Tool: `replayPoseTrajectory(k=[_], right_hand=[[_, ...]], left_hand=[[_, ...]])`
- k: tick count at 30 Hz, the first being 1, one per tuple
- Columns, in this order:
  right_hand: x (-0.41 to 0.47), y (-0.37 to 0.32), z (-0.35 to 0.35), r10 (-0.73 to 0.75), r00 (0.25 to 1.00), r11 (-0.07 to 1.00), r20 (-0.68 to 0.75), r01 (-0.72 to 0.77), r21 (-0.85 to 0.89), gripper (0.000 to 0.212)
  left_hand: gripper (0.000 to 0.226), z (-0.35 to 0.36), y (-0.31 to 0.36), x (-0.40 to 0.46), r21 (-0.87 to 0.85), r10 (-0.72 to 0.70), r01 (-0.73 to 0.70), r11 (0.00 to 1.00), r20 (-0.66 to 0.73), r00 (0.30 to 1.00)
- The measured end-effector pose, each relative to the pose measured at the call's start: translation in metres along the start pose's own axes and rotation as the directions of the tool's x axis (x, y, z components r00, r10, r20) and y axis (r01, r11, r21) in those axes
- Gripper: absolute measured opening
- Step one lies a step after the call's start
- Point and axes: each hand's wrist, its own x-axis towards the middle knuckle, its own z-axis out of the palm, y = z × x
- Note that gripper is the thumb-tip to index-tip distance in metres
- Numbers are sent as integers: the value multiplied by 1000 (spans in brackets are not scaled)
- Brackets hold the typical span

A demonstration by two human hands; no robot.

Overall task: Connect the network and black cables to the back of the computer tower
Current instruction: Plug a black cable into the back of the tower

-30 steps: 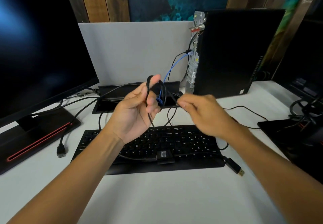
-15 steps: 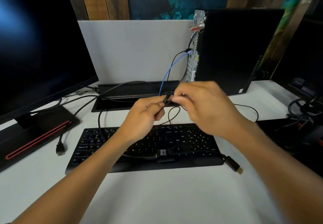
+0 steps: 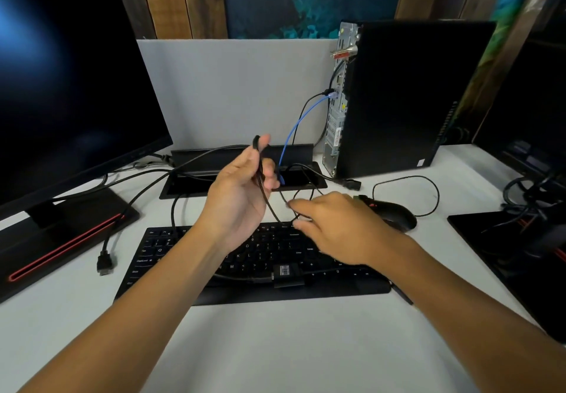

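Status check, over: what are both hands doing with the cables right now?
Left hand grips a looped black cable. Right hand pinches the same cable above the keyboard. Blue network cable already plugged into tower. Loose cables tangle in between.

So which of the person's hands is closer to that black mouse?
The right. The right hand sits just beside the black mouse, over the keyboard. The left hand is raised farther away, holding a black cable.
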Motion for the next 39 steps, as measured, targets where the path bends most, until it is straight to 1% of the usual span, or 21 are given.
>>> replayPoseTrajectory(k=[2,4,6,8,10,12,14,15,17,19,21,23,24,26,27,28,30,31,33,37,39], right_hand=[[-2,-16,-8,-22,999,999,45,23,-34,22],[-5,-28,-21,-58,998,998,6,58,-21,19],[-6,-34,-36,-82,995,996,-58,84,29,16],[-6,-33,-47,-78,985,990,-156,95,102,8],[-6,-24,-51,-49,961,988,-271,87,129,8],[-3,-9,-52,11,918,986,-397,55,155,14],[1,7,-54,70,855,978,-513,43,205,14],[2,13,-54,95,830,971,-549,45,235,13],[3,23,-48,141,829,954,-541,33,299,16],[3,30,-34,154,869,947,-470,7,323,20],[4,28,-17,103,954,959,-282,-19,283,20],[2,13,-7,15,1000,981,-2,-14,194,16],[1,5,-5,-9,996,984,89,-8,180,13],[-1,-9,-8,-33,994,983,100,15,184,15],[0,-13,-13,-47,998,984,47,38,172,18],[0,-15,-20,-50,999,985,-9,51,164,19],[0,-18,-35,-40,994,979,-104,60,193,17],[-1,-20,-43,-44,988,975,-150,75,207,15],[-2,-20,-53,-52,967,969,-251,110,222,14],[2,2,-55,31,880,954,-474,116,278,10],[4,12,-48,77,833,956,-547,95,278,12]], left_hand=[[36,-9,-3,2,317,136,-108,942,-67,988],[35,-15,-6,0,673,257,-211,709,32,966],[31,-12,-11,-6,824,247,-290,487,188,951],[31,-4,-13,-12,865,184,-300,402,245,952],[36,-1,-11,-14,854,101,-260,451,241,965],[40,-5,-7,-12,829,-1,-140,541,167,986],[40,-10,-4,-11,711,-137,-17,703,158,978],[38,-10,-3,-11,582,-189,41,812,196,962],[36,-6,2,-12,240,-229,160,957,294,928],[38,-1,5,-10,-15,-174,189,982,324,930],[39,2,6,-7,-132,-99,136,982,252,963],[37,3,5,-5,-97,-39,54,994,148,988],[37,1,3,-3,-8,-10,11,1000,96,995],[34,-7,1,0,314,81,-86,946,29,996],[31,-11,1,1,523,152,-152,839,43,987],[27,-15,0,1,702,211,-215,678,94,973],[23,-17,-2,-2,879,232,-291,379,214,949],[24,-16,-3,-4,902,208,-308,303,253,945],[30,-8,-6,-9,890,108,-306,338,287,952],[52,7,-1,-16,781,-72,-183,597,280,957],[45,8,0,-16,653,-121,-104,750,289,950]])
